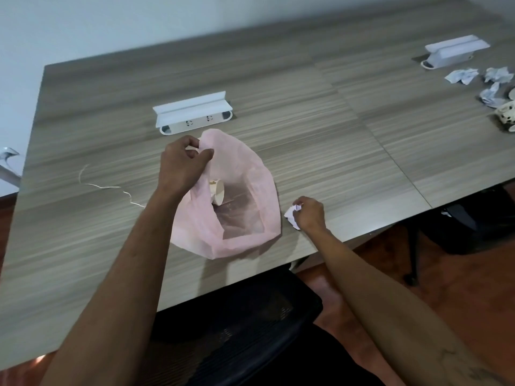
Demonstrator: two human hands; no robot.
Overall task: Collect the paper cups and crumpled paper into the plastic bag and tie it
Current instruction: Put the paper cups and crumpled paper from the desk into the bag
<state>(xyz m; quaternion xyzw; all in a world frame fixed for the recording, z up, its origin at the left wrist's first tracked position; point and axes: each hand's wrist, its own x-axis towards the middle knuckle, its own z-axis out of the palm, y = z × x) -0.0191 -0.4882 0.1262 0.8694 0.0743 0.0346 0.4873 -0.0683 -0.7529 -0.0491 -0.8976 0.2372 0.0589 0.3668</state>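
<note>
Both bare forearms reach out over the table edge. The left hand point(184, 160), raised and farther out, pinches pink film between thumb and curled fingers; the right hand point(310, 213), nearer and lower, grips a white paper wad.

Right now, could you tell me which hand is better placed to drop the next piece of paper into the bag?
The right hand: it already grips a crumpled paper beside the pink bag, while the left hand holds the bag's rim open.
</note>
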